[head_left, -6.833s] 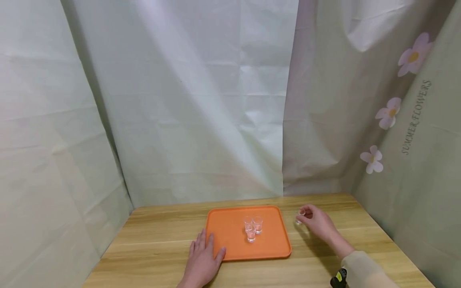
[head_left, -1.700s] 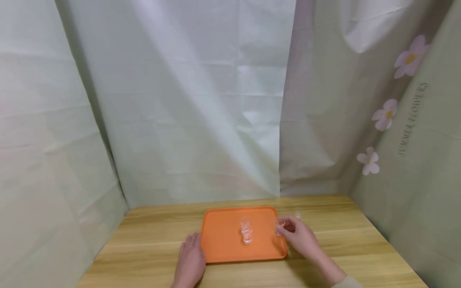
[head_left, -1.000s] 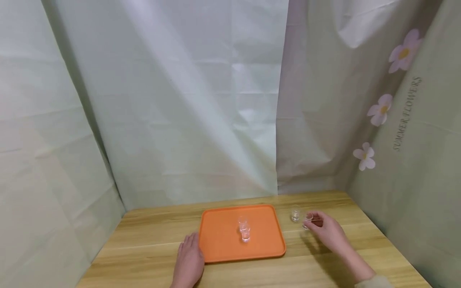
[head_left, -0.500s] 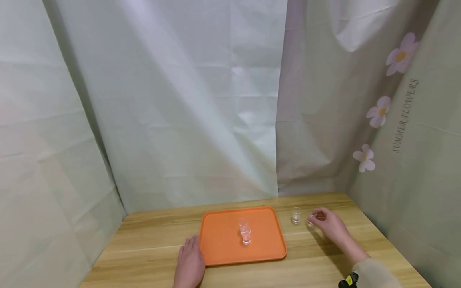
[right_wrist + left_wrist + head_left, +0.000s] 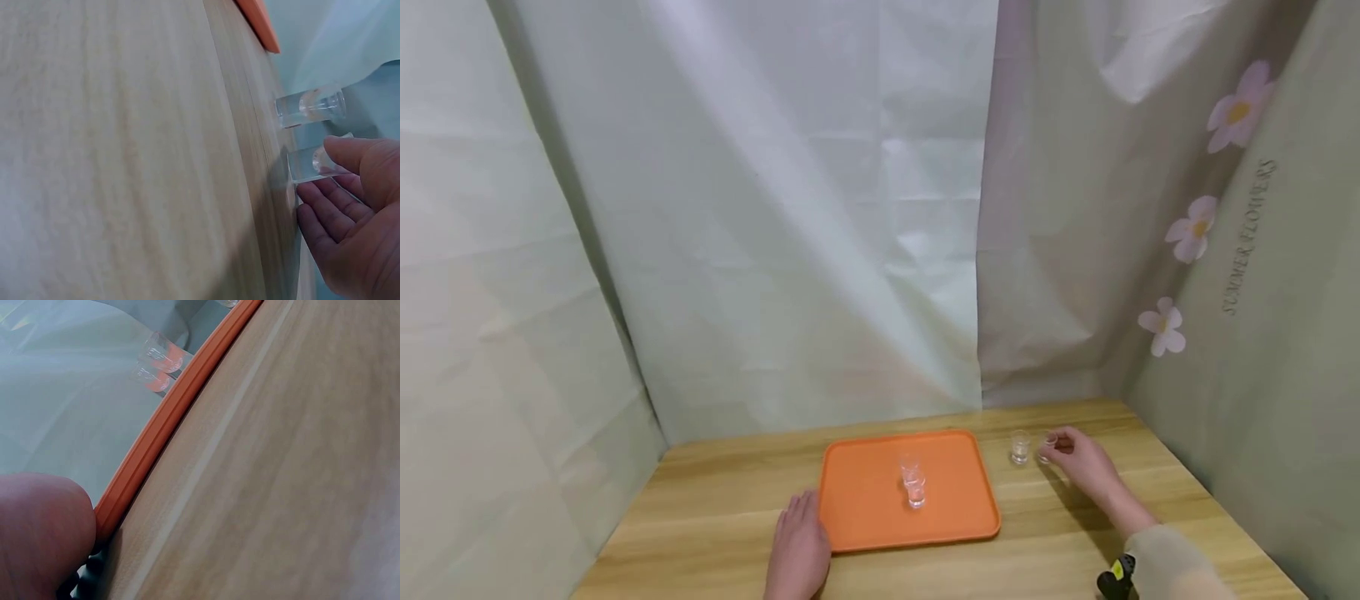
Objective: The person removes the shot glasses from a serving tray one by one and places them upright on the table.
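Note:
My right hand (image 5: 1086,468) pinches a small clear shot glass (image 5: 304,165) between thumb and fingers, its base right at the wooden tabletop. Just left of it a second shot glass (image 5: 1020,447) stands upright on the wood; both appear side by side in the right wrist view. Two more shot glasses, a front one (image 5: 916,494) and a rear one (image 5: 908,463), stand close together on the orange tray (image 5: 865,508). My left hand (image 5: 799,542) rests at the tray's left front corner. In the left wrist view its thumb (image 5: 44,531) is against the tray rim.
The wooden table (image 5: 715,500) reaches back to hanging pale curtains (image 5: 820,250), with another curtain along each side. The right curtain carries printed flowers (image 5: 1162,327). A black and yellow device (image 5: 1117,577) sits at the right wrist.
One glass has left the tray, carried right in my right hand to beside the glass set down earlier. The left hand, its fingers earlier spread over the tray edge, has drawn in at the corner.

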A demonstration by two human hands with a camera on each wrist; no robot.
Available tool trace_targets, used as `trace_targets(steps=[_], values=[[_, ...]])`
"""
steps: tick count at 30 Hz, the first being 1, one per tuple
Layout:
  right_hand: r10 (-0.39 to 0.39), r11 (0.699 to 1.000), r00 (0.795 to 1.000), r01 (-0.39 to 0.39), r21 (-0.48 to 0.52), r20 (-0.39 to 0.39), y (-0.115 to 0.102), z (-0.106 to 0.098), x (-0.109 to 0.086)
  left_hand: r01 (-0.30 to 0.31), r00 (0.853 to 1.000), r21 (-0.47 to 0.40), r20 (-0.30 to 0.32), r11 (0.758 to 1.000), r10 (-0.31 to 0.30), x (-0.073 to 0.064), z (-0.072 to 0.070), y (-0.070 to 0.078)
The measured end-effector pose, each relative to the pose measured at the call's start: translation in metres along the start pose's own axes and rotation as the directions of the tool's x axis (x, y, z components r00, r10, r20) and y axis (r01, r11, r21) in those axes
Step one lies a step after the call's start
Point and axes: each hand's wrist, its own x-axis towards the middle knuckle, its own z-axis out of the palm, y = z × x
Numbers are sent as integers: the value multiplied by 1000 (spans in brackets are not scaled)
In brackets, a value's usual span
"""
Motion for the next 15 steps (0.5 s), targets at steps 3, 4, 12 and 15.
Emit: trace_targets(steps=[3,4,12,15], values=[[-10,1000,1000,10,5,-6,-2,1,3,-21,1000,19,-13,1000,22,2,-2,-1],[-8,1000,1000,8,14,-4,-2,2,4,-23,1000,25,-16,999,24,2,-3,-2],[9,999,1000,-9,34,15,-9,2,-3,-3,1000,21,-9,1000,3,1,-4,-2],[-5,1000,1000,5,-3,-10,-15,-3,-13,-3,1000,7,1,1000,3,3,-1,1]])
